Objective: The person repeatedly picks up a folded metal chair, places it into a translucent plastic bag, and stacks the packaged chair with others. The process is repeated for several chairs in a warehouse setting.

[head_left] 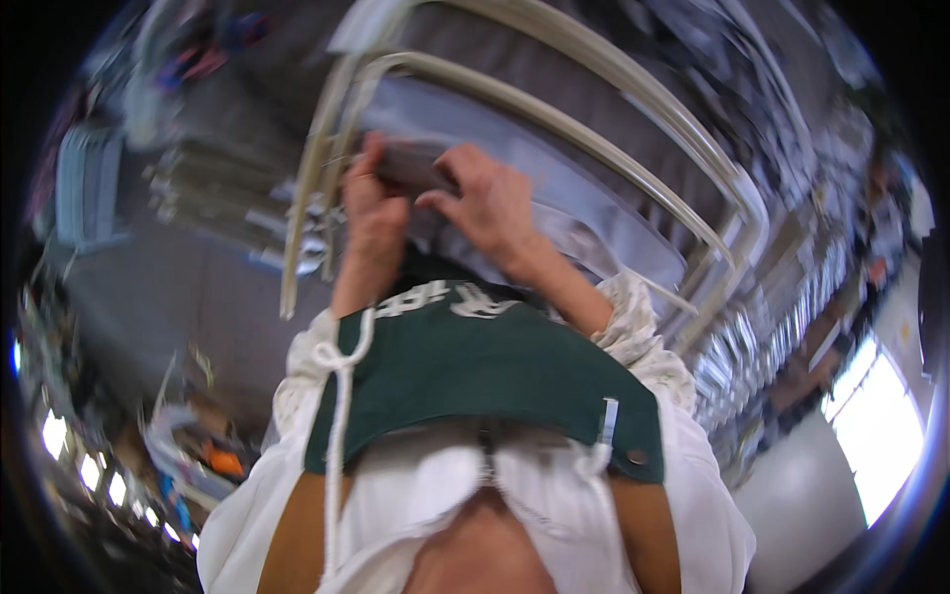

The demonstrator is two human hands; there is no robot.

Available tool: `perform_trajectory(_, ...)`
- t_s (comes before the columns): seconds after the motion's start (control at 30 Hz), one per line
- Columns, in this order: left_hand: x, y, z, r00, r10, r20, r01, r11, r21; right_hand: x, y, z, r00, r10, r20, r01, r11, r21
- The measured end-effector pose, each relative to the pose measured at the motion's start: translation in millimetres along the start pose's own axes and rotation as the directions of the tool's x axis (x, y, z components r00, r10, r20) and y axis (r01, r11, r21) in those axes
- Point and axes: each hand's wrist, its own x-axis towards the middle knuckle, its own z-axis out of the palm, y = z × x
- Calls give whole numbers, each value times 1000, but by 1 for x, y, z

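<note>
In front of my chest, my left hand is closed on the left end of a dark grey-brown flat piece, which may be cloth or card; blur hides its kind. My right hand bends over the right end of that piece, its fingers curled with thumb and forefinger close to the edge. Whether the right fingers pinch it is hard to make out. Behind both hands lies a light grey panel, bordered by bent cream tubes of a metal frame.
A larger cream tube frame curves beyond the first. Stacked cream bars lie to the left, above the grey floor. Shiny metal parts crowd the right side. Pale blue-grey racks stand far left. A green apron covers my front.
</note>
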Motion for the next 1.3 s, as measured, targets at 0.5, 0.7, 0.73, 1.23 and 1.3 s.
perform_trajectory(0.5,36,24,-12,940,250,-234,-131,894,429,-247,147,-76,857,178,-483,-350,889,-295)
perform_trajectory(0.7,3,21,-5,924,287,253,-292,104,951,-278,224,-135,776,207,-596,-373,912,-169)
perform_trajectory(0.73,15,21,-10,923,305,234,-280,119,953,-275,239,-142,783,163,-600,-359,906,-222)
perform_trajectory(1.23,-160,-251,111,649,-723,236,330,547,770,-276,257,-166,745,587,-316,-560,808,181)
perform_trajectory(1.3,-157,-311,99,619,-783,66,558,497,664,-279,248,-164,733,571,-370,-545,818,185)
